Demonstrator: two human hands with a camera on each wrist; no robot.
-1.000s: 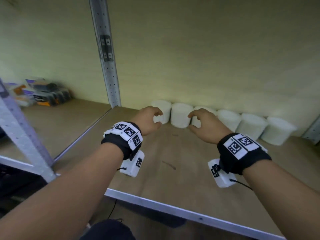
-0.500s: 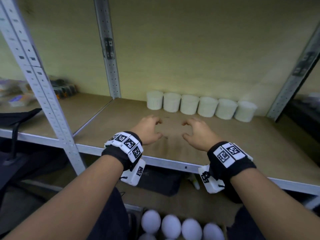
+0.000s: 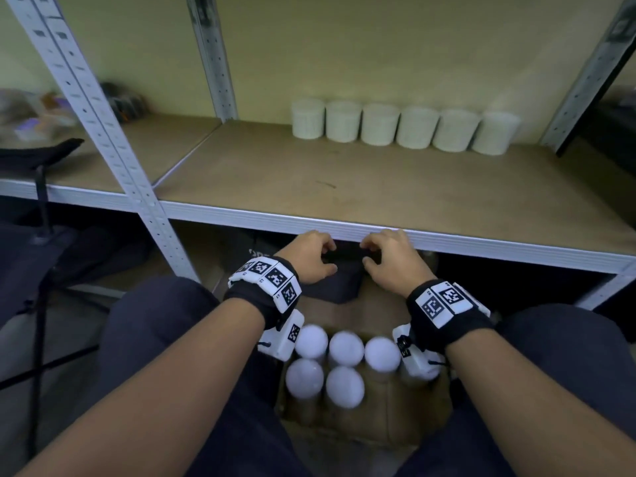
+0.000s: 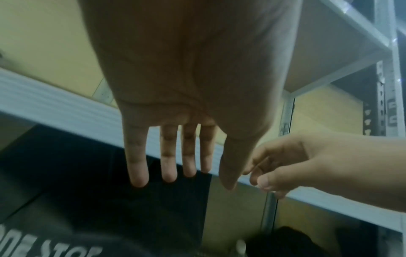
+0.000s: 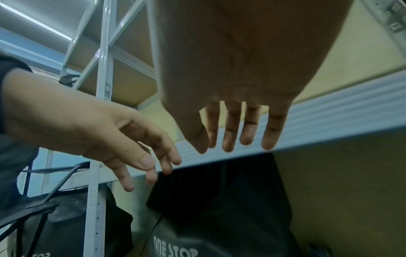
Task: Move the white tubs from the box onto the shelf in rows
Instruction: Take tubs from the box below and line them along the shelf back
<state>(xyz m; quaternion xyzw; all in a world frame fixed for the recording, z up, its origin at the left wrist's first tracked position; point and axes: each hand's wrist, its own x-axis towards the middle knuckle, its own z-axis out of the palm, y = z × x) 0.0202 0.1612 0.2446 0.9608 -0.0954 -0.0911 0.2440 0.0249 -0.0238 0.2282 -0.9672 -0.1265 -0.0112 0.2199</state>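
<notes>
Standing in one straight row at the back of the pale wooden shelf board (image 3: pixel 309 180), hard against the yellow-green wall: six white cylindrical plastic tubs (image 3: pixel 402 129), upright, each touching or just beside its neighbour. Packed upright in the brown cardboard box (image 3: pixel 406 404) on the floor below, between the knees: five more round white tub lids (image 3: pixel 345 368) in view, three in the far row and two nearer, the right-hand part hidden by a wrist camera. Hovering side by side over the far end of the box, just in front of the ribbed grey metal shelf edge (image 3: pixel 481 241): left hand (image 3: pixel 309 258) and right hand (image 3: pixel 392 263), both empty, fingers loosely spread and relaxed, gripping nothing. Seen from the left wrist camera: left hand (image 4: pixel 186 87) with straight, parted fingers (image 4: pixel 136 165) pointing down. Seen from the right wrist camera: right hand (image 5: pixel 241 69) the same, fingers (image 5: pixel 272 132) hanging free before the shelf edge. Strapped on both wrists: black bands with white coded marker tiles (image 3: pixel 272 277). Rising at the left: perforated grey steel upright (image 3: pixel 99 132). Lying under the shelf: dark bag with white lettering (image 5: pixel 175 250). Beyond the upright, on the neighbouring shelf: blurred small packages (image 3: pixel 38 115), kind impossible to tell.
</notes>
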